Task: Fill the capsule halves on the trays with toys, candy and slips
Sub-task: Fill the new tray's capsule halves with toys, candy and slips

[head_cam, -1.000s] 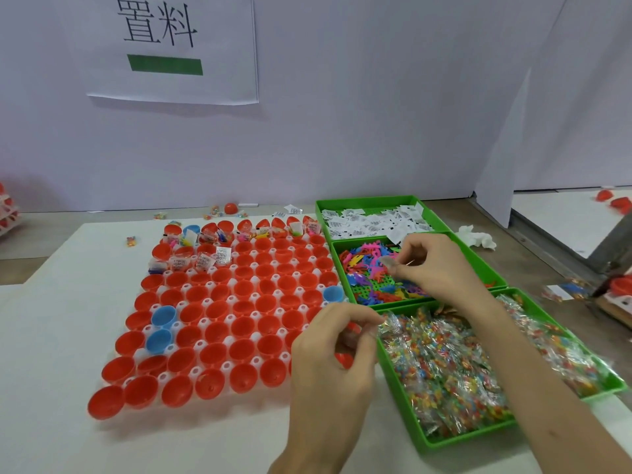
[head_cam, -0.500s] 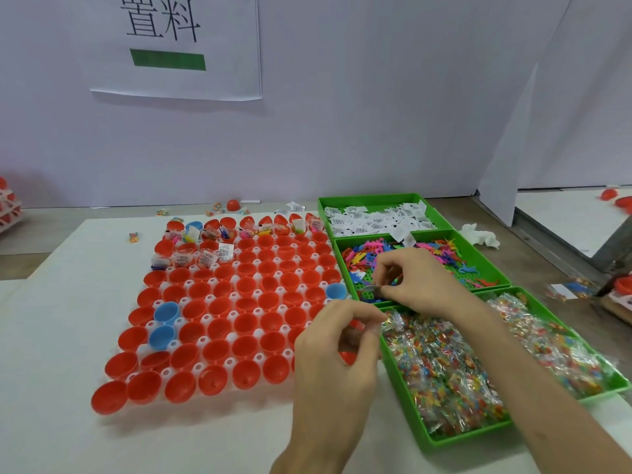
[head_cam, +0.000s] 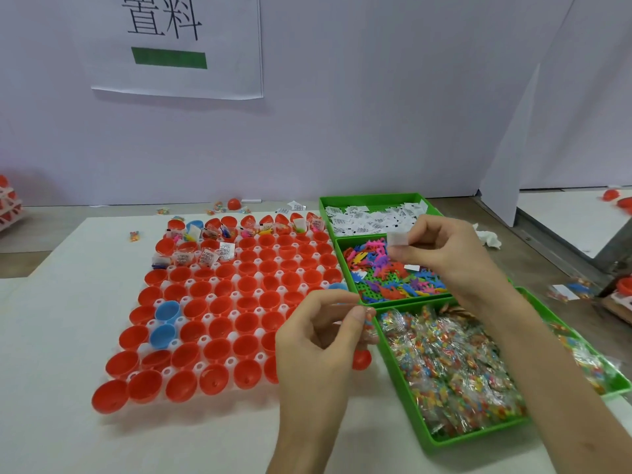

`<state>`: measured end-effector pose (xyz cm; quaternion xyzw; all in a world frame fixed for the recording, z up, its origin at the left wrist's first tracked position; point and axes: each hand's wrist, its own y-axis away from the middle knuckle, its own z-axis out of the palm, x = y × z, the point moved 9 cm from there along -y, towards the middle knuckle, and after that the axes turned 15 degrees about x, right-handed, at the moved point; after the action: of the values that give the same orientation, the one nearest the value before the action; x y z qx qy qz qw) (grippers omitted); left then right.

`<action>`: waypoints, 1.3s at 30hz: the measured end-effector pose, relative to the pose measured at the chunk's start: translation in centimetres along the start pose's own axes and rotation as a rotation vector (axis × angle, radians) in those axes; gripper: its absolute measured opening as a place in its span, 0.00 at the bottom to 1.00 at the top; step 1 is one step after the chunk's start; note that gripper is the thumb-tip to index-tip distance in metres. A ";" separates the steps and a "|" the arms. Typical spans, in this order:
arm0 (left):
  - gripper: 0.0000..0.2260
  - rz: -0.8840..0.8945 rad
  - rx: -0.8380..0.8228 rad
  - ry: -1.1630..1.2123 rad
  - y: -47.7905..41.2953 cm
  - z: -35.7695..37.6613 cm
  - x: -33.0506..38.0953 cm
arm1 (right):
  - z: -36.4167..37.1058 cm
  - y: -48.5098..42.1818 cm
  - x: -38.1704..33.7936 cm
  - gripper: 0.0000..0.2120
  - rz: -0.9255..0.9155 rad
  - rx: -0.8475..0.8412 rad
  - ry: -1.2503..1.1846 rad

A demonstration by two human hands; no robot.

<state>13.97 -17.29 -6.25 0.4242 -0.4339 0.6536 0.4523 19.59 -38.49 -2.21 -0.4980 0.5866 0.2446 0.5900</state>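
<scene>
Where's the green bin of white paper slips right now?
In the head view, the green bin of white paper slips sits at the far right of the table, directly behind the green bin of colourful plastic toys and right of the tray's filled back row.

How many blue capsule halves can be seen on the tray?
4: two adjacent near the left edge, one in the far row, one at the right edge behind the left hand, which may hide more.

A white paper sign (head_cam: 178, 46) with black characters and a green bar hangs on the pale wall (head_cam: 376, 97). A crumpled white tissue (head_cam: 489, 238) lies on the table (head_cam: 51, 336) beside the green bins.
</scene>
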 end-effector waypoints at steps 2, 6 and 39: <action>0.10 -0.042 0.043 0.049 -0.3 -0.5 -0.2 | 1.2 1.0 -1.3 0.18 0.015 -0.100 -0.113; 0.07 -0.100 0.106 0.128 -0.6 -1.2 -0.8 | 3.8 3.3 -3.6 0.12 0.008 -0.272 -0.310; 0.14 0.137 0.224 0.062 -0.7 -2.4 1.2 | 7.2 6.0 -0.5 0.16 0.137 -0.510 0.095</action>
<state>13.94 -14.63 -5.64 0.4211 -0.3720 0.7401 0.3693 17.49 -29.76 -4.87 -0.6006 0.5653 0.4002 0.3994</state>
